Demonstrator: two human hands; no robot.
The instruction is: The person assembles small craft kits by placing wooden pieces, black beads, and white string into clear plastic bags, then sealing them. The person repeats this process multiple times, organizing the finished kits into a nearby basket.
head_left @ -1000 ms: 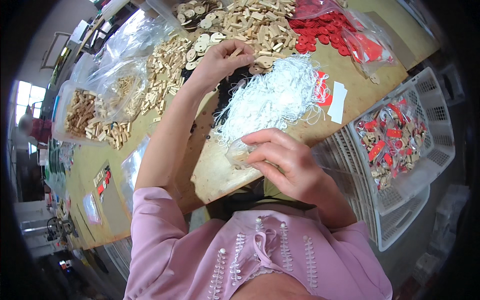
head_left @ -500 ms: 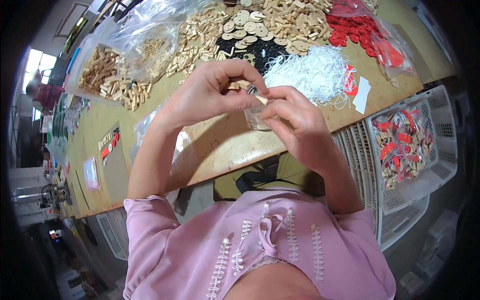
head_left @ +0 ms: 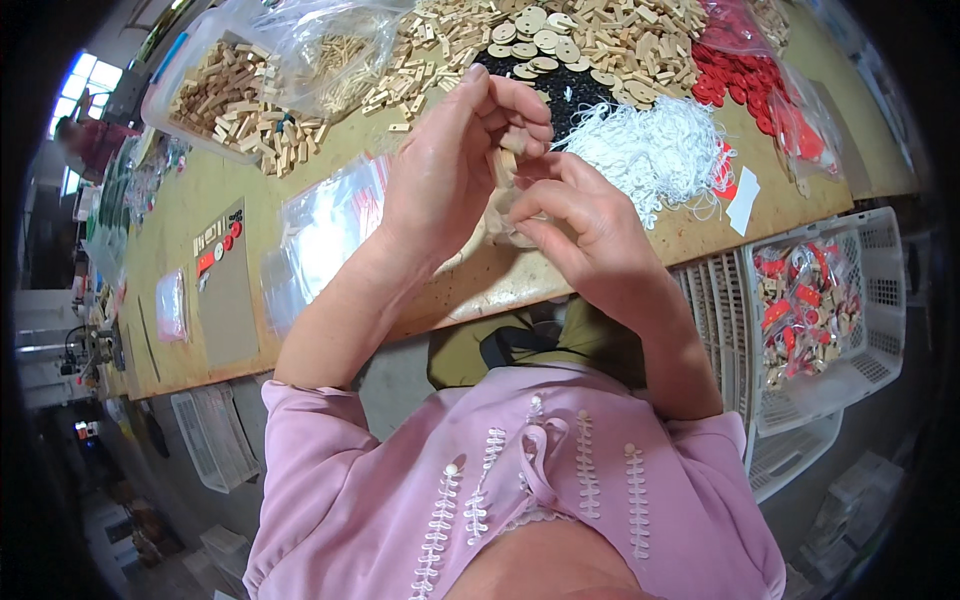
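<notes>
My left hand (head_left: 440,165) is raised over the table with its palm turned to the right. Its curled fingers hold small wooden pieces (head_left: 509,158), partly hidden by the fingers. Close beside it, my right hand (head_left: 590,222) pinches a small clear plastic bag (head_left: 497,222) between thumb and fingers. The bag's mouth is just below the wooden pieces; whether any piece is inside it I cannot tell. Beyond my hands lie a heap of white strings (head_left: 640,150) and a pile of wooden discs (head_left: 540,42).
A clear bin of wooden blocks (head_left: 215,95) stands at the far left. Red discs (head_left: 735,80) lie at the far right. Flat plastic bags (head_left: 330,235) and a board with sample parts (head_left: 228,300) lie to the left. A white crate (head_left: 880,290) holds filled bags at the right.
My left hand has turned upward, its palm opening to the right, with the wooden pieces now over the bag. My right hand has moved slightly down. The head view has shifted a little.
</notes>
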